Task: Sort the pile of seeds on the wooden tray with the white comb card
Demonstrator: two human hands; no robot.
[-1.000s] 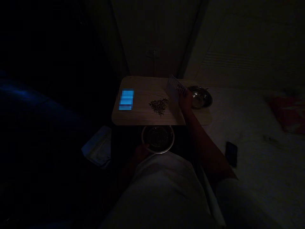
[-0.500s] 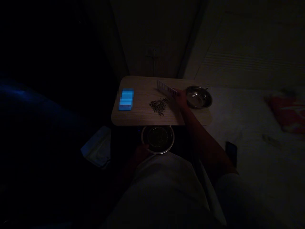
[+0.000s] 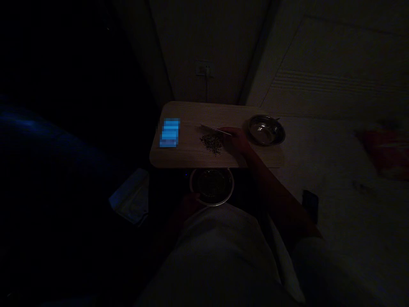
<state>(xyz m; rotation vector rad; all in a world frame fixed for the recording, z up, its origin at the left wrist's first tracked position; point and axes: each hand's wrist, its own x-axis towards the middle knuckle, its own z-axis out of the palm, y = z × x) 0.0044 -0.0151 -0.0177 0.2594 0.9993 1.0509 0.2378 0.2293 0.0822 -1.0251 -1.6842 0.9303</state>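
On the small wooden table (image 3: 188, 157) lies a loose patch of small dark seed-like grains (image 3: 211, 145). My right hand (image 3: 236, 140) is closed on a thin, pale, flat slotted piece (image 3: 214, 128), now seen nearly edge-on just above the far side of the grains. Its exact kind is too dark to make out. Below the table's near edge, a round metal-rimmed bowl (image 3: 212, 187) rests in front of my lap. My left hand (image 3: 192, 201) grips that bowl by its left rim, the fingers mostly lost in shadow.
A shiny metal bowl (image 3: 266, 130) stands at the table's right end. On the left glows a blurred-out blue screen (image 3: 169, 133). A dark phone-like object (image 3: 310, 206) lies on the pale surface to the right. A pale container (image 3: 131, 198) is low on the left. The room is very dim.
My right hand has moved a little left and toward me, tilting the slotted piece from face-visible to nearly edge-on above the grains. My left hand and its bowl stay put.
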